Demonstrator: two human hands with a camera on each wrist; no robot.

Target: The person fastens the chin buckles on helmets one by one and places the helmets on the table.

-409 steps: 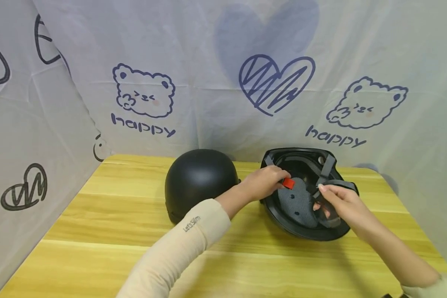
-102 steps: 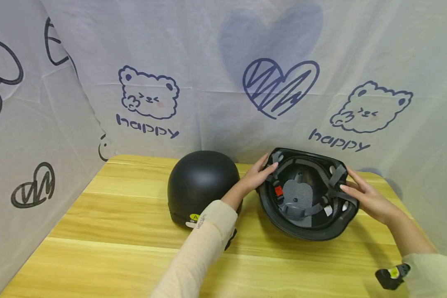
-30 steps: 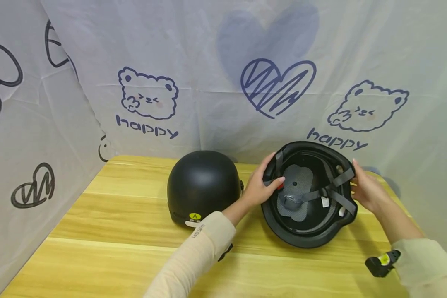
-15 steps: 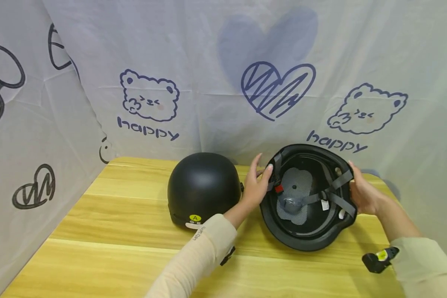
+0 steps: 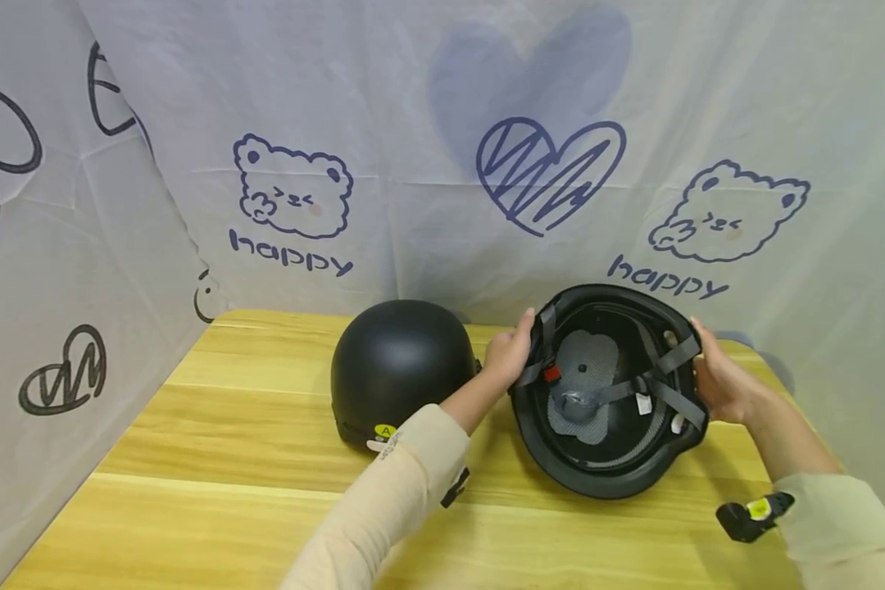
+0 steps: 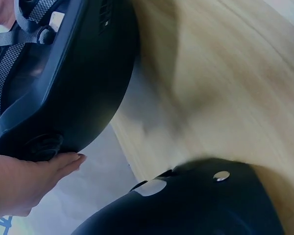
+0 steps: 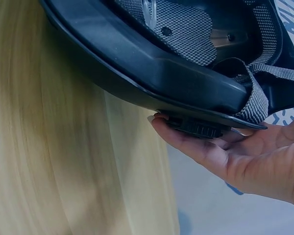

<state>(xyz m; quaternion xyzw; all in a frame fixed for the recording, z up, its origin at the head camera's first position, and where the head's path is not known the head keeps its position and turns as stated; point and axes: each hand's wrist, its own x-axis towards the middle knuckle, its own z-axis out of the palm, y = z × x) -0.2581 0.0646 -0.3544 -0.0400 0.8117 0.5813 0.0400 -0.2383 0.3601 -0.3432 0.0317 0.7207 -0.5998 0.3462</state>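
Note:
A black helmet (image 5: 619, 483) is tilted so its open inside faces me, showing grey straps, a red buckle (image 5: 552, 374) and a grey mesh pad (image 5: 584, 348). My left hand (image 5: 507, 354) holds its left side, thumb up along the rim; in the left wrist view the fingers (image 6: 63, 164) lie along the outer shell. On the opposite side my right hand (image 5: 726, 381) holds the shell; the right wrist view shows those fingers (image 7: 186, 143) beside a ribbed knob (image 7: 201, 128). A second black helmet (image 5: 401, 369) stands dome up to the left, partly behind my left forearm.
Both helmets are over a wooden table (image 5: 214, 426). A white printed cloth (image 5: 413, 246) hangs right behind its back edge. Near my right sleeve is a black device (image 5: 752, 518) with a yellow label; another dark device (image 5: 455, 488) shows by the left sleeve.
Earlier my hands worked at the straps and buckle. The helmet has since turned, its inside more toward me. Just now my left hand loosened, then took its side again; the right stayed.

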